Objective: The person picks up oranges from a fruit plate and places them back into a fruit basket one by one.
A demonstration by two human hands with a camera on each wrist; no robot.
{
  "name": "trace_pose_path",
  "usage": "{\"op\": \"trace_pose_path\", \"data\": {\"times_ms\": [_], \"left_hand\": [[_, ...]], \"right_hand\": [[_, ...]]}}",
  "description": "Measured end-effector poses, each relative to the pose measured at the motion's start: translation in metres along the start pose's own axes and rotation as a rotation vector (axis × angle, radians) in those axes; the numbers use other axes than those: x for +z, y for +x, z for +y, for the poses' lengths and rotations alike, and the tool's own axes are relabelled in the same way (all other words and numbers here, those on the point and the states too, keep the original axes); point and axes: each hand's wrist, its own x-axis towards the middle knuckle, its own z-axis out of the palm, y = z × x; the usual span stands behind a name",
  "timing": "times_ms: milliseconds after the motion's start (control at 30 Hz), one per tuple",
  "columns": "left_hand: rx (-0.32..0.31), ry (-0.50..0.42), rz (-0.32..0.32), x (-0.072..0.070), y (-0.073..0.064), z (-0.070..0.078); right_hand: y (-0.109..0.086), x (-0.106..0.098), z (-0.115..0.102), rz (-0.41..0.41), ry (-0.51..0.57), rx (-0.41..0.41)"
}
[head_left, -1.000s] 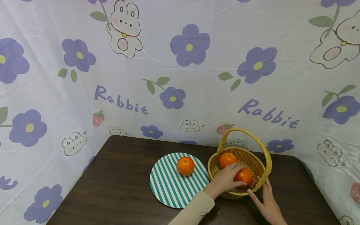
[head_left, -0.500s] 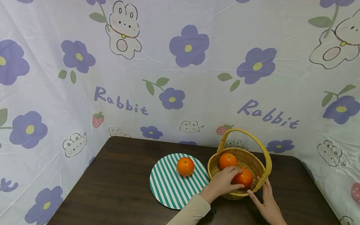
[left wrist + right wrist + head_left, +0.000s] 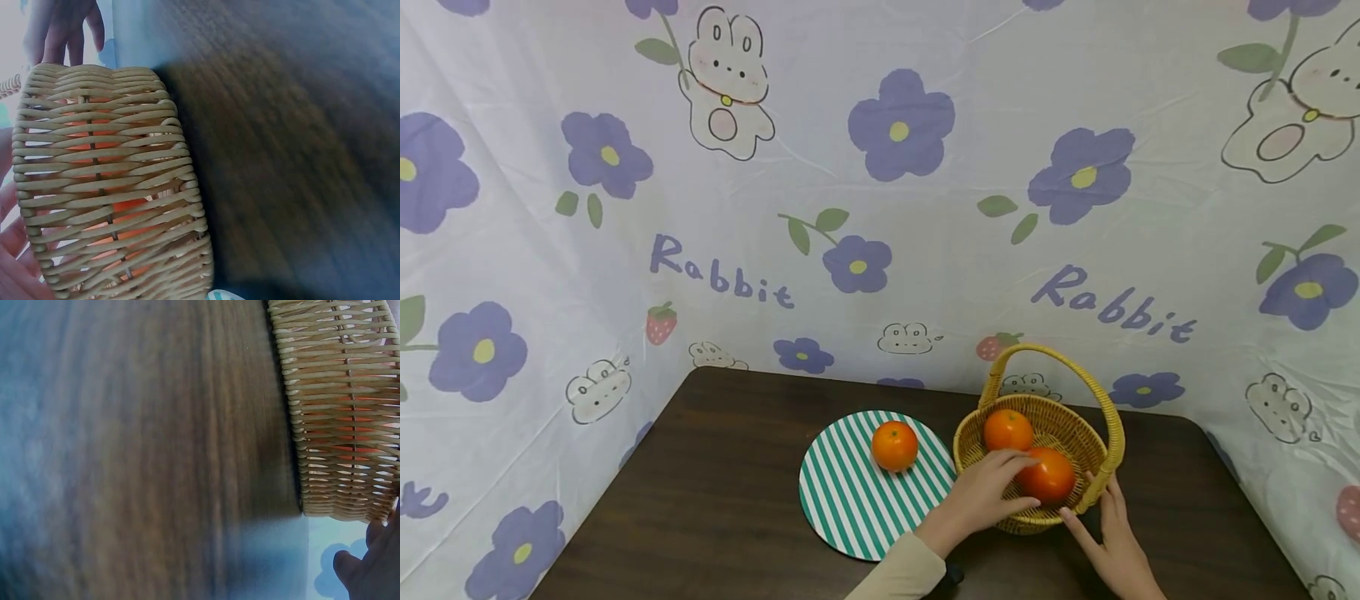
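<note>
A yellow wicker basket (image 3: 1093, 437) with an arched handle stands at the right of the table. Inside it lie an orange (image 3: 1008, 429) and a redder round fruit (image 3: 1047, 477), perhaps another orange. My left hand (image 3: 973, 500) hovers over the basket's left front rim, its loosely spread fingertips beside the redder fruit; it is hard to see if they touch. My right hand (image 3: 1112, 533) holds the basket's right front side near the handle's foot, with thumb and fingers around the rim. Through the weave in the left wrist view, the fruit (image 3: 125, 237) shows in parts.
A round board with green and white stripes (image 3: 842, 483) lies left of the basket, and a third orange (image 3: 894, 447) sits on it. Beneath is a dark wooden table (image 3: 700, 483). A printed cloth (image 3: 925, 217) with flowers and rabbits hangs behind.
My left hand has eased off the redder fruit, drawing back to the left, so more of the fruit shows. My right hand and the basket stay in place.
</note>
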Motion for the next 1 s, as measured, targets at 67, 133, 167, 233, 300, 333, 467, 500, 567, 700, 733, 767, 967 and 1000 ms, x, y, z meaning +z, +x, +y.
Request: {"op": "trace_pose_path", "data": {"times_ms": [67,133,167,233,300,333,467,500,567,700,733,767,967,1000], "left_hand": [[-0.003,-0.002,0.009,0.000,-0.003,-0.001],[0.000,-0.003,0.023,0.001,-0.006,-0.003],[-0.001,-0.006,0.031,0.002,-0.007,-0.003],[0.000,-0.010,0.043,0.001,-0.010,-0.004],[-0.001,-0.013,0.049,0.001,-0.012,-0.005],[-0.001,-0.014,0.050,0.000,-0.013,-0.005],[0.009,-0.024,0.056,-0.003,-0.016,-0.006],[0.013,-0.026,0.060,-0.004,-0.017,-0.006],[0.022,-0.032,0.072,-0.005,-0.019,-0.006],[0.041,-0.023,0.099,-0.008,-0.021,-0.008],[0.045,-0.024,0.107,-0.008,-0.022,-0.008],[0.046,-0.022,0.110,-0.009,-0.022,-0.009],[0.042,-0.034,0.119,-0.011,-0.027,-0.011],[0.038,-0.033,0.117,-0.011,-0.028,-0.012]], "right_hand": [[0.000,0.000,0.000,-0.001,0.002,-0.003],[0.000,0.000,0.000,-0.003,0.010,-0.006],[0.000,0.000,0.000,-0.005,0.016,-0.006],[-0.001,0.001,0.000,-0.008,0.025,-0.007],[-0.001,0.001,0.000,-0.010,0.034,-0.006],[-0.001,0.001,0.000,-0.010,0.035,-0.006],[-0.002,0.002,0.000,-0.003,0.036,-0.010],[-0.001,0.002,0.000,-0.001,0.035,-0.011],[-0.001,0.002,0.001,-0.001,0.034,-0.011],[0.001,0.002,0.002,0.002,0.026,-0.006],[0.001,0.002,0.002,0.003,0.025,-0.005],[0.001,0.002,0.002,0.004,0.025,-0.005],[0.002,0.002,0.003,-0.007,0.032,0.001],[0.002,0.002,0.003,-0.008,0.032,0.002]]}}
